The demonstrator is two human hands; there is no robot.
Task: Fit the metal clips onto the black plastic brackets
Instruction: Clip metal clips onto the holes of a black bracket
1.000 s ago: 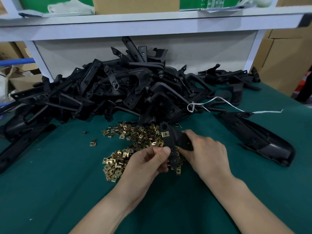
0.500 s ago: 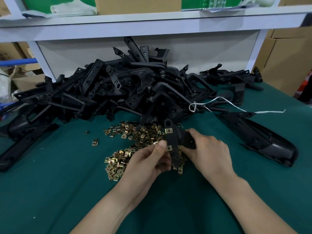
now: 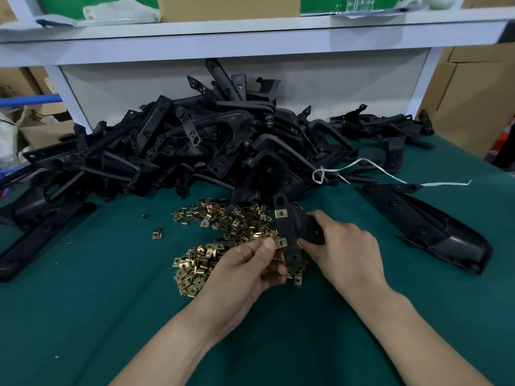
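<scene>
One left hand (image 3: pixel 245 271) and one right hand (image 3: pixel 345 249). Between their fingers (image 3: pixel 267 243) is one black bracket (image 3: pixel 295 229) bearing two brass clips (image 3: pixel 281 213). Left of the fingers are a loose clip heap (image 3: pixel 223 235), too many to count, and two stray clips (image 3: pixel 157 233). Beyond the fingers are a bracket pile (image 3: pixel 195 146), also uncountable, and one white cord (image 3: pixel 390 176).

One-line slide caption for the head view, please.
Right hand holds a black bracket above the loose clips while the left hand pinches a metal clip at its edge.

Plain dark green tabletop (image 3: pixel 83 302). Heaped along its far edge, matte black plastic brackets (image 3: pixel 223 140); nearer the middle, shiny brass-gold metal clips (image 3: pixel 242 224). 1 slim black plastic bracket (image 3: pixel 292 227) carries 2 of those clips. A white string (image 3: pixel 446 184) trails toward the right edge.
</scene>
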